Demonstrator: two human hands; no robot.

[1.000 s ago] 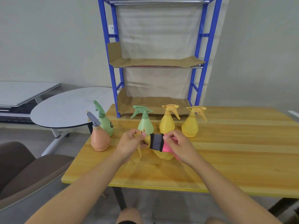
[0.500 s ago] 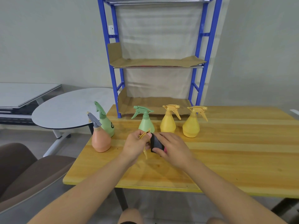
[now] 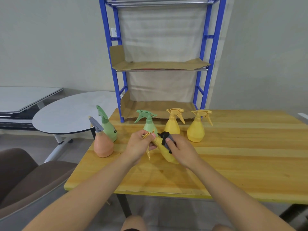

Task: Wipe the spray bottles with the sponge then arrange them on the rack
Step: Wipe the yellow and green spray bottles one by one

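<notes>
Six bottles are in view and none is on the rack (image 3: pixel 207 37) yet. The left hand (image 3: pixel 139 145) pinches the nozzle of a yellow bottle (image 3: pixel 166 151), held tilted above the table (image 3: pixel 241 157). The right hand (image 3: pixel 180 150) presses the sponge (image 3: pixel 165 139) under its fingertips against the bottle neck. Five bottles stand beyond the fingers; I judge most work is left.

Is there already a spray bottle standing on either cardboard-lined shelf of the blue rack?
No, both shelves of the blue rack hold only cardboard, and every spray bottle is on the wooden table or in hand.
</notes>
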